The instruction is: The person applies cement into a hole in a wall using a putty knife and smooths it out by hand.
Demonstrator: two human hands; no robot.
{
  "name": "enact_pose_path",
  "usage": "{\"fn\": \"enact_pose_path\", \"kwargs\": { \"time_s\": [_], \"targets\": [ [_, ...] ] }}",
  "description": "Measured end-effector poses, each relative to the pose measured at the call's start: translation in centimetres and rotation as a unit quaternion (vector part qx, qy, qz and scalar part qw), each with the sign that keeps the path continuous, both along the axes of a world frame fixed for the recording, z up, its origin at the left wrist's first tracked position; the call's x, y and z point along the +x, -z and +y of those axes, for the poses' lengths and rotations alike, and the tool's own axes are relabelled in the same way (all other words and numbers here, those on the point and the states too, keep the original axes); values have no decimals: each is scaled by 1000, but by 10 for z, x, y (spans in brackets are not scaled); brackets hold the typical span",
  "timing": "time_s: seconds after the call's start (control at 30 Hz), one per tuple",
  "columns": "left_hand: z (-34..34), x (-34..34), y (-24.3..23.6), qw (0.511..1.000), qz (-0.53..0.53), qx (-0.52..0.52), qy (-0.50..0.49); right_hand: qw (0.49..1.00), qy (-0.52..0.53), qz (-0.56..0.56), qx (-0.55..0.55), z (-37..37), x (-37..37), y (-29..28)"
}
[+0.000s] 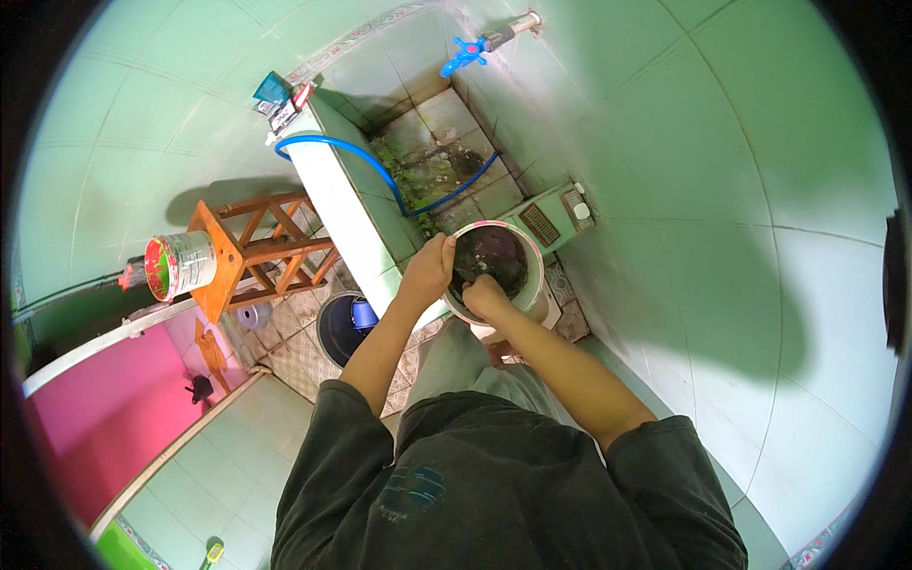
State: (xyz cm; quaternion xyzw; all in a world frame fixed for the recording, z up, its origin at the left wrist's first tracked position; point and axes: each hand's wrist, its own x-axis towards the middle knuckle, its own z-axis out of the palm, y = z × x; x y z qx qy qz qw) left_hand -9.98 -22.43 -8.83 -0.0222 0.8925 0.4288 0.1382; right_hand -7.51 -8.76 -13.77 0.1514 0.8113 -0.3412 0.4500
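A white bucket [535, 275] stands in front of me, with dark, wet material [503, 251] and a few suds inside. It looks like soaked cloth, but I cannot be sure. My left hand [426, 274] grips the bucket's left rim, thumb on top. Inside the bucket, my right hand [486, 298] is closed near the dark material; its fingertips are hidden, and so is whatever they may hold.
Left of the bucket, a low tiled wall [342, 204] carries a blue hose [366, 157] and tubes [275, 95]. A wooden stool [228, 256] holds a paint-stained pail [195, 261]. A dark tub [334, 332] sits on the floor; a blue tap [464, 57] juts from the wall.
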Motion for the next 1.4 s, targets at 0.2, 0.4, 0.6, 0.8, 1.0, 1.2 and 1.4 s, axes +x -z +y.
{"fn": "enact_pose_path", "kwargs": {
  "time_s": [0.2, 0.4, 0.6, 0.8, 1.0, 1.2, 1.4],
  "targets": [
    [6, 11, 7, 999, -10, -23, -45, 904, 380, -140, -140, -24, -6, -6],
    [-2, 22, 13, 995, -20, -15, -94, 838, 498, -131, -182, -36, -11, -22],
    [0, 33, 10, 989, -41, -5, -145, 786, 570, -130, -201, -52, -15, -14],
    [8, 25, 5, 989, -35, -36, -142, 875, 470, 88, -76, -43, -3, 68],
    [8, 27, 5, 986, -55, -72, -143, 943, 314, 105, -24, -19, -3, 49],
    [7, 28, 8, 987, -36, -63, -144, 970, 212, 118, -26, 4, 5, -4],
    [8, 30, 7, 989, -22, -51, -139, 965, 78, 251, -15, 42, 46, -61]
  ]
}}
